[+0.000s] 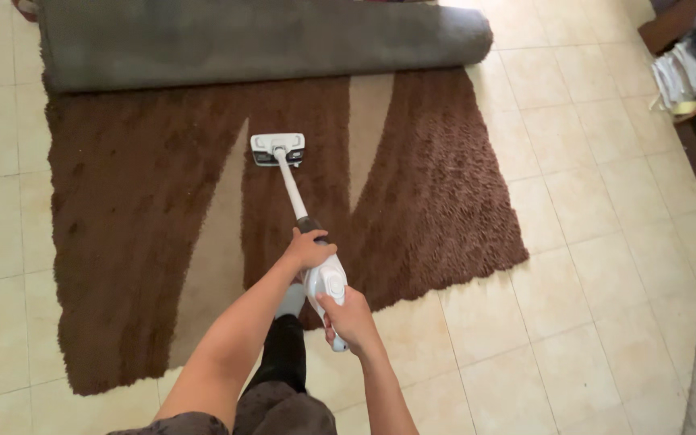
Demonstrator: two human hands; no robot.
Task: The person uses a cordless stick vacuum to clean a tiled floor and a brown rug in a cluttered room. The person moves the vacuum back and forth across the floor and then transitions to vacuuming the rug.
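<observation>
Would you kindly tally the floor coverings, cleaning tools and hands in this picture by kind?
Shaggy brown rug with beige stripes, partly rolled up at its far end: 1
White stick vacuum cleaner: 1
Hands gripping the vacuum: 2, left hand and right hand
Total: 4

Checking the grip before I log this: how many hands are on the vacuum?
2. The left hand grips the top of the wand; the right hand holds the rear handle of the vacuum. None appear hidden.

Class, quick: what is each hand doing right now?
Left hand: closed around the upper tube of the white stick vacuum.
Right hand: closed on the vacuum's handle.
</observation>
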